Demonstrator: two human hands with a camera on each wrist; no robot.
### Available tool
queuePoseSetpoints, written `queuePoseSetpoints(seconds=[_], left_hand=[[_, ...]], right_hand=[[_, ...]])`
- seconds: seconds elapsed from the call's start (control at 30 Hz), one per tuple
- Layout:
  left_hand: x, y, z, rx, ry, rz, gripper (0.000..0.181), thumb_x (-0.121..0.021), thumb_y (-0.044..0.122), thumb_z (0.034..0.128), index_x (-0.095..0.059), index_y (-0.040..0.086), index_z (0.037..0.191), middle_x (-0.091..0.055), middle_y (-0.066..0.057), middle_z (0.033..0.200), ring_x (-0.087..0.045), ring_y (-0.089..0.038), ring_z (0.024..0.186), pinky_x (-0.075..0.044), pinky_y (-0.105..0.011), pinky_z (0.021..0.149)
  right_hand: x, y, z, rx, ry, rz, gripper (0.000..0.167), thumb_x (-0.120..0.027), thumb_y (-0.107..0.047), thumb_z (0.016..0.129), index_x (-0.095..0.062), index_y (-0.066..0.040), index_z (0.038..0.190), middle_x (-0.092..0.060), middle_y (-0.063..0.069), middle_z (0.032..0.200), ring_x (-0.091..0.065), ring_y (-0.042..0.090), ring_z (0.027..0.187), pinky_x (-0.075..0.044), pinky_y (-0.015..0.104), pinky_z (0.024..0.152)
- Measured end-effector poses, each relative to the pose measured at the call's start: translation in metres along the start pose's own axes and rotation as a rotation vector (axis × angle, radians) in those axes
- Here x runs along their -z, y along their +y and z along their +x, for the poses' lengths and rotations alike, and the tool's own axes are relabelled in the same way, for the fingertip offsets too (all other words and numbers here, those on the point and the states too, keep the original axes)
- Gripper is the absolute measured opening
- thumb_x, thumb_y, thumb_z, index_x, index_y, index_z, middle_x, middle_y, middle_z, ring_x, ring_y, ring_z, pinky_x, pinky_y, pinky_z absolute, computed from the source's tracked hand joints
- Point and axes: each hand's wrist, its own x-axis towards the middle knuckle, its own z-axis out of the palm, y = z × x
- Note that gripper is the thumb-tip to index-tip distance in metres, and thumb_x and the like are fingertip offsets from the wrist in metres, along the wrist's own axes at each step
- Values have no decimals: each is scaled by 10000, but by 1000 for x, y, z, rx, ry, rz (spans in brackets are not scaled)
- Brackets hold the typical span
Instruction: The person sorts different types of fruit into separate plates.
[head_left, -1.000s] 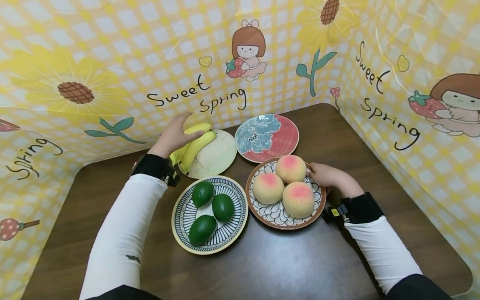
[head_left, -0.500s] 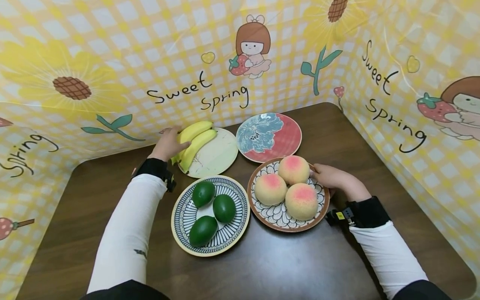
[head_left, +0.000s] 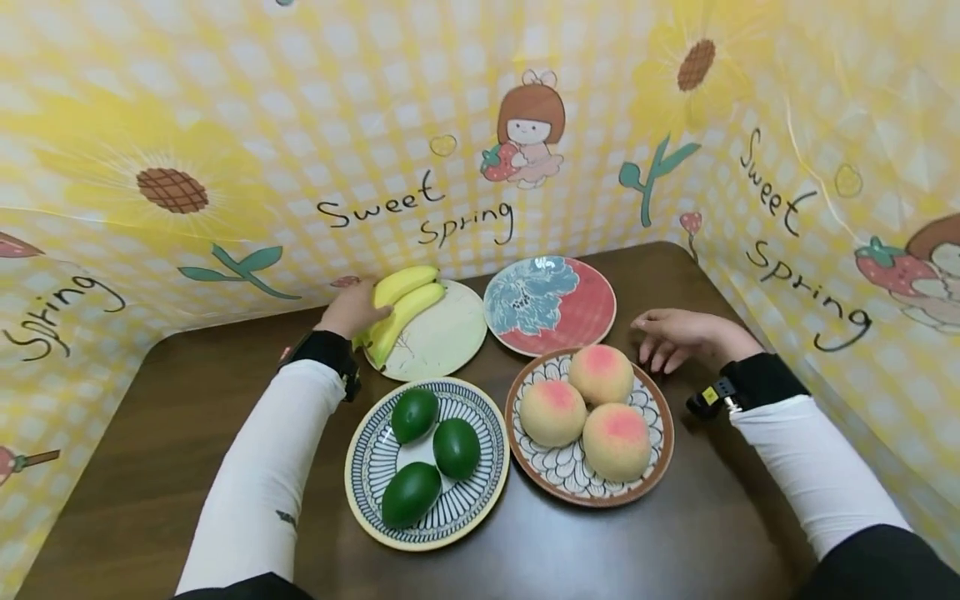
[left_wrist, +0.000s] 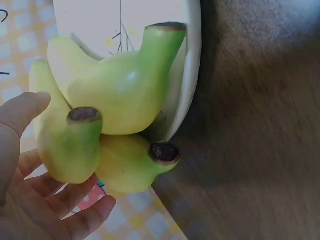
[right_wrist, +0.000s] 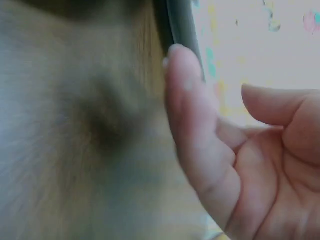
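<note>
In the head view, my left hand [head_left: 352, 308] is at the left side of the yellow bananas [head_left: 408, 310], which lie on the left part of a pale plate [head_left: 450, 333]. The left wrist view shows three bananas [left_wrist: 120, 90]; the thumb of my left hand [left_wrist: 30, 200] lies against the leftmost one, with the fingers curled round their far side. My right hand [head_left: 682, 333], loosely bent and empty, hovers beside the brown-rimmed plate [head_left: 663, 450] bearing three peaches [head_left: 617, 442], apart from its rim. In the right wrist view, my right hand [right_wrist: 250, 170] holds nothing.
A yellow-rimmed patterned plate [head_left: 352, 467] with three green fruits [head_left: 412, 495] stands at the front left. A red and blue flower plate [head_left: 592, 300] is behind the peaches. Checked yellow cloth [head_left: 262, 150] hangs round the brown table [head_left: 187, 417].
My left hand has come down from above the bananas and taken hold of them at their left side. My right hand has let go of the peach plate's rim and moved off to the right.
</note>
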Motion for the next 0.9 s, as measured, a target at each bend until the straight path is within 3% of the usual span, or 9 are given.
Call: queuePoseSetpoints(seconds=[0.1, 0.2, 0.4, 0.63, 0.9], left_hand=[[-21, 2, 2, -2, 0, 19, 697, -579, 244, 1015, -293, -100, 1550, -490, -360, 1471, -508, -513, 1340, -396, -591, 1152], [-35, 4, 3, 0, 7, 22, 658, -578, 235, 1012, -337, -92, 1530, -524, -340, 1449, -537, -493, 1318, -426, -582, 1121], [-43, 10, 3, 42, 20, -26, 693, -566, 274, 1018, -297, -74, 1553, -459, -349, 1502, -500, -489, 1355, -437, -579, 1109], [-39, 7, 5, 107, 71, -67, 677, -519, 300, 1050, -271, -49, 1574, -383, -368, 1541, -460, -514, 1377, -423, -600, 1112], [-18, 6, 7, 96, 121, -98, 652, -477, 259, 1082, -218, -79, 1577, -383, -373, 1542, -476, -512, 1364, -425, -591, 1107]], right_hand=[[0, 20, 19, -1, -6, 88, 570, -192, -242, 1136, -62, 114, 1562, -650, -23, 876, -666, 58, 712, -578, 233, 638], [-1, 28, 31, 9, 7, 124, 558, -188, -269, 1137, -92, 102, 1543, -647, -30, 873, -660, 60, 724, -576, 237, 648], [-8, 26, 48, 78, 14, 195, 543, -274, -295, 1134, -144, 86, 1498, -650, -37, 884, -688, 56, 724, -586, 228, 652], [-10, 19, 55, 136, 14, 278, 608, -269, -258, 1137, -16, 75, 1579, -654, -59, 871, -694, 46, 728, -588, 217, 659], [0, -2, 69, 139, 5, 210, 585, -275, -227, 1134, -62, 116, 1558, -689, -63, 853, -714, 48, 728, -609, 234, 688]])
